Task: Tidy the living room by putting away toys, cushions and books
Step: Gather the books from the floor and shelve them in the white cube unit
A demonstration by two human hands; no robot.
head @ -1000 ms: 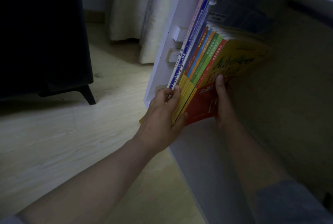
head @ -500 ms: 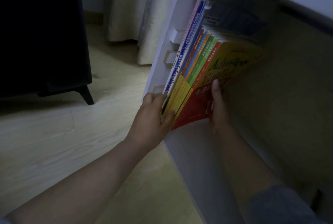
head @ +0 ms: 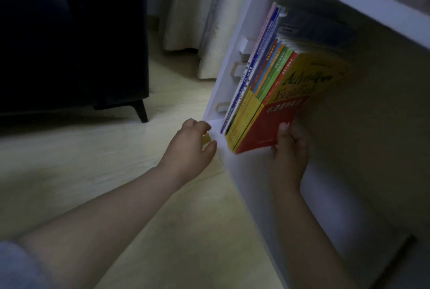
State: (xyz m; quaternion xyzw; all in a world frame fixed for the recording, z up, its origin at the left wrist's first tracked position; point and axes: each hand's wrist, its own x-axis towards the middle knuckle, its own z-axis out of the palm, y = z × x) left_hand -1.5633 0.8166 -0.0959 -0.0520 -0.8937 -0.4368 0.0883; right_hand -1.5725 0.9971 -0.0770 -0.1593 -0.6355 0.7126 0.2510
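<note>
- Books (head: pixel 267 93) are in the white shelf (head: pixel 253 186), standing in a row packed against its left wall. The spines face out and the whole lot leans a bit.
- The right hand (head: pixel 289 149) pinches the lower corner of the outermost one, the red and yellow book (head: pixel 272 125), with the thumb flat on the cover. The other fingers are tucked behind it, so I can't see them.
- The left hand (head: pixel 193 146) sits just beside the front left corner of the shelf, fingers loosely curled, with nothing in it as far as I can see. I honestly can't tell whether it touches the edge.
- Progress-wise, I'd say the book part is nearly done. They're all on the bottom board, none on the floor (head: pixel 93 172) in this shot. What's left here is probably squaring up that outer book and letting go.
- Toys and cushions aren't in view at all, so I've no idea how that half of the job stands. The only other things showing are a dark sofa (head: pixel 69 44) and a curtain (head: pixel 197 21).
- Hard to make out:
  - The room is really dim and the back of the shelf is just murk.
  - There's something bluish behind the tops of the books, but I can't say what.
  - The spine titles are too blurry to read.
  - The upper part of the shelf is cut off at the top right edge.
</note>
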